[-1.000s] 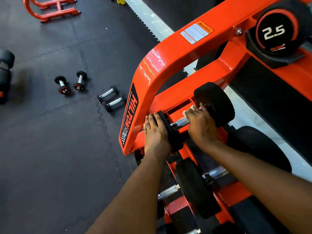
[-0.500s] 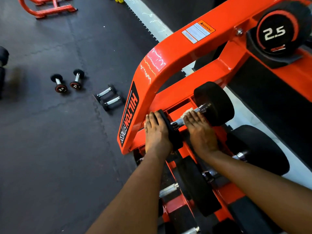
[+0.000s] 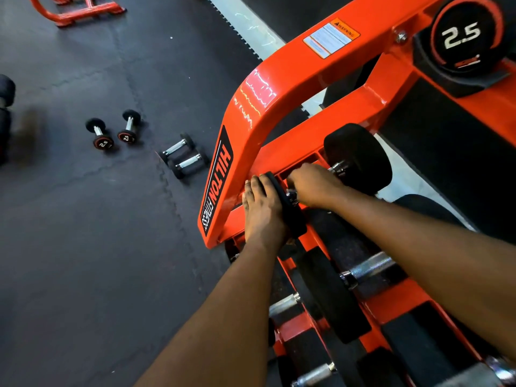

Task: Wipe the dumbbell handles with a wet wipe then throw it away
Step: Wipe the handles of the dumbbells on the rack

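Note:
A black dumbbell (image 3: 360,157) lies on the orange rack (image 3: 279,88), its chrome handle mostly covered by my right hand (image 3: 315,185), which is curled round the handle. The wet wipe is hidden under that hand. My left hand (image 3: 261,208) lies with straight fingers against the dumbbell's near black end plate (image 3: 290,210), at the rack's end post. More dumbbells with chrome handles (image 3: 371,266) sit lower on the rack.
On the dark rubber floor to the left lie two small 2.5 dumbbells (image 3: 111,132) and two more small ones (image 3: 184,157). A 2.5 dumbbell (image 3: 463,34) rests on the rack's upper tier. An orange frame (image 3: 78,9) stands at the far left.
My right hand has slid along the handle from the far end plate toward the near plate, and the white wipe seen earlier is now covered. My left hand stays on the near plate.

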Demonstrator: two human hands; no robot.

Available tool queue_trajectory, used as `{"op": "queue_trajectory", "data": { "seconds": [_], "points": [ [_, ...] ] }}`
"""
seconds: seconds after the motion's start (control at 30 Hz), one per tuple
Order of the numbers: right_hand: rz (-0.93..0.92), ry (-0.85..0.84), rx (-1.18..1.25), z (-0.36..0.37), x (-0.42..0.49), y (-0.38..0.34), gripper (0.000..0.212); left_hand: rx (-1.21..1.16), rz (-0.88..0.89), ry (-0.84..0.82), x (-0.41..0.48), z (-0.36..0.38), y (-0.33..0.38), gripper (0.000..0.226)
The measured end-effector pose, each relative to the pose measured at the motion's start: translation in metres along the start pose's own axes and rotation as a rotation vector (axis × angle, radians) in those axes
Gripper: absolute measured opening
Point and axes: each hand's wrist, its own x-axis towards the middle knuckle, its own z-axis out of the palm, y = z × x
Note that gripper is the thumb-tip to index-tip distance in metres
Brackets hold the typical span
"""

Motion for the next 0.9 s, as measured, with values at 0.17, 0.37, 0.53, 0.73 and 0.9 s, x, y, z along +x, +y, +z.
{"op": "queue_trajectory", "data": {
  "seconds": [0.17,0.37,0.53,0.73,0.9],
  "points": [
    [0.049,0.284,-0.101,0.033,-0.032,0.003,0.032,-0.022,-0.011,0.01,-0.001,0.001,0.001,0.134],
    [0.182,0.169,-0.381,0.046,-0.049,0.035,0.064,0.002,0.003,-0.007,-0.002,-0.002,0.001,0.142],
    [0.191,0.215,-0.447,0.04,-0.027,0.029,0.054,0.02,-0.003,0.007,0.0,0.0,-0.001,0.142],
    [0.175,0.154,-0.456,0.039,-0.05,0.031,0.06,0.02,0.002,0.002,-0.001,0.001,0.0,0.14],
    [0.092,0.009,-0.466,-0.001,-0.018,0.027,0.035,0.01,0.004,-0.018,-0.003,-0.003,0.001,0.146]
  ]
}}
